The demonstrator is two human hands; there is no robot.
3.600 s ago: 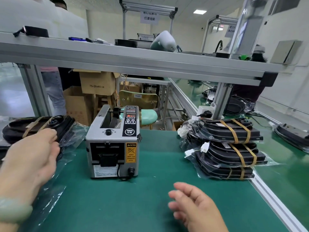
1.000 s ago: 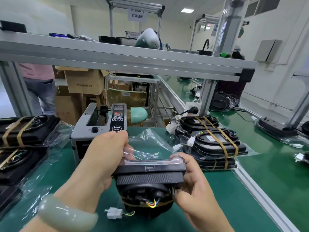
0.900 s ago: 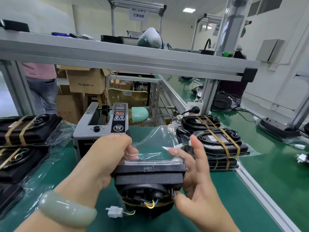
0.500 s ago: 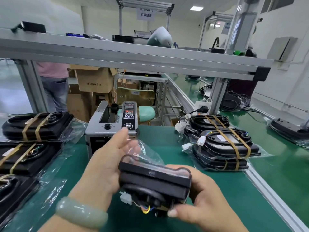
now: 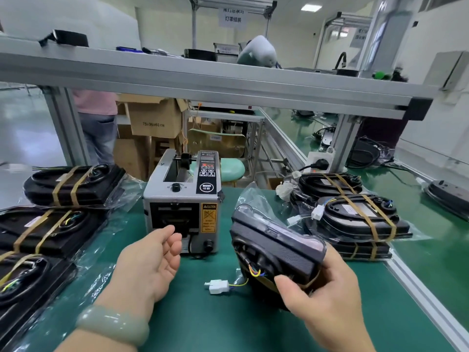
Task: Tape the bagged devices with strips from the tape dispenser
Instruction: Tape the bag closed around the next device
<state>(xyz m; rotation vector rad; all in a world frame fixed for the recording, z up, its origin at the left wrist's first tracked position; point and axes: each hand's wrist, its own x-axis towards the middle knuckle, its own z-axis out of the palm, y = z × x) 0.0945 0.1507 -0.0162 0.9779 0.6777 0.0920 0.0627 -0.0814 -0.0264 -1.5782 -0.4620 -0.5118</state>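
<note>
1. Hovering just before the tape dispenser's [image 5: 181,207] front opening, the left hand [image 5: 149,260] is spread, holding nothing.
2. The right hand [image 5: 327,298] grips a black device [image 5: 276,247] inside its clear bag [image 5: 250,199], tilted above the green mat [image 5: 203,323] right of the dispenser.
3. The dispenser reads "CAUTION" and "SEMI"; a cardboard box [image 5: 154,118] behind reads "75x36x40 CM".

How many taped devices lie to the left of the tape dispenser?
3: the back one, the middle one, and the nearest one, cut by the frame edge. More may lie out of view.
</note>
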